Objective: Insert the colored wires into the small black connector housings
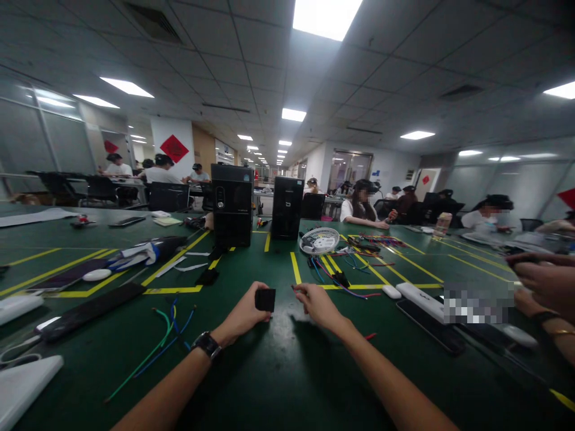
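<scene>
My left hand (pixel 241 312), with a black watch (pixel 207 345) at the wrist, grips a small black square block (pixel 265 300) above the green table. To its right, level with the block but apart from it, is my right hand (pixel 320 306). Its thumb and forefinger are pinched together; a tiny dark speck shows at the tips, too small to name. Left of my left hand lie a green wire (pixel 144 363) and blue wires (pixel 176 328). A short red wire end (pixel 371 336) shows beside my right forearm.
Two black computer towers (pixel 232 203) stand ahead. A white basket (pixel 320 240) and bundled coloured wires (pixel 381 242) lie right of them. A black phone (pixel 429 325) and white power strip (pixel 420 301) are at right, near another person's hands (pixel 545 281). A long black case (pixel 96 308) lies left.
</scene>
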The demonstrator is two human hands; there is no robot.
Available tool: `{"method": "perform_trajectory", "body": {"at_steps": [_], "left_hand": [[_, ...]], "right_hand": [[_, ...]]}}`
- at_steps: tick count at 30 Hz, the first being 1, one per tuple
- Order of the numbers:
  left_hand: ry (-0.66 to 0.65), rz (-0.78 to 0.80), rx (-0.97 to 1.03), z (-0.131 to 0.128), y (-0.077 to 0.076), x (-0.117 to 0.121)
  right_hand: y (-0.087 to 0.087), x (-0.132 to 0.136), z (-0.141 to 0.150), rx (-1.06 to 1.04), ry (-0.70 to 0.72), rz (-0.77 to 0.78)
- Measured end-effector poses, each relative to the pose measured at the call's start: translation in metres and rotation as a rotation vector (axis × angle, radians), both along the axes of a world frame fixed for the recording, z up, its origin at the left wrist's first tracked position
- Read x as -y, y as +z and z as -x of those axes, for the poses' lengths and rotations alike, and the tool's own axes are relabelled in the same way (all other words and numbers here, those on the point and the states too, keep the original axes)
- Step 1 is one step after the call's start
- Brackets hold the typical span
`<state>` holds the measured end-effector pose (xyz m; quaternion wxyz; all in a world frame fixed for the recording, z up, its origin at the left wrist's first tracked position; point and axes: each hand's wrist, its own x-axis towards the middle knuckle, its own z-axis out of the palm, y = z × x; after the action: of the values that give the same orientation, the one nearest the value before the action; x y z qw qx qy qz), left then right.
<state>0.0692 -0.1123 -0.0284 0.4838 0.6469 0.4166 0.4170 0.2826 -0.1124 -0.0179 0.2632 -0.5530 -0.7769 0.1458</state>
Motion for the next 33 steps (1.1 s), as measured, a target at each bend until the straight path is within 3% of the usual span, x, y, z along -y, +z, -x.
{"method": "perform_trajectory", "body": {"at_steps": [5, 10, 13, 15, 18, 23, 26, 33], "left_hand": [[0.018, 0.030, -0.049, 0.037, -0.005, 0.009], [0.051, 0.067, -0.118, 0.095, -0.012, 0.008], [0.152, 0.062, -0.172, 0.109, -0.002, 0.002], [0.207, 0.041, -0.077, 0.096, 0.010, 0.000], [0.174, 0.009, 0.227, 0.047, 0.023, 0.002], [0.067, 0.000, 0.459, -0.032, 0.019, 0.008], [-0.008, 0.051, 0.476, -0.043, 0.012, 0.012], [-0.040, 0.076, 0.537, -0.029, 0.006, 0.014]], "right_hand": [[0.002, 0.012, 0.002, 0.006, -0.074, -0.282], [0.002, 0.020, 0.004, 0.011, -0.033, -0.328], [0.006, 0.023, 0.009, -0.036, -0.069, -0.348], [0.011, 0.028, 0.014, -0.055, -0.090, -0.348], [0.015, 0.035, 0.020, -0.101, -0.074, -0.347], [0.007, 0.041, 0.022, -0.328, -0.024, -0.301], [0.000, 0.039, 0.020, -0.425, 0.000, -0.228], [-0.005, 0.042, 0.030, -0.476, 0.063, -0.162]]}}
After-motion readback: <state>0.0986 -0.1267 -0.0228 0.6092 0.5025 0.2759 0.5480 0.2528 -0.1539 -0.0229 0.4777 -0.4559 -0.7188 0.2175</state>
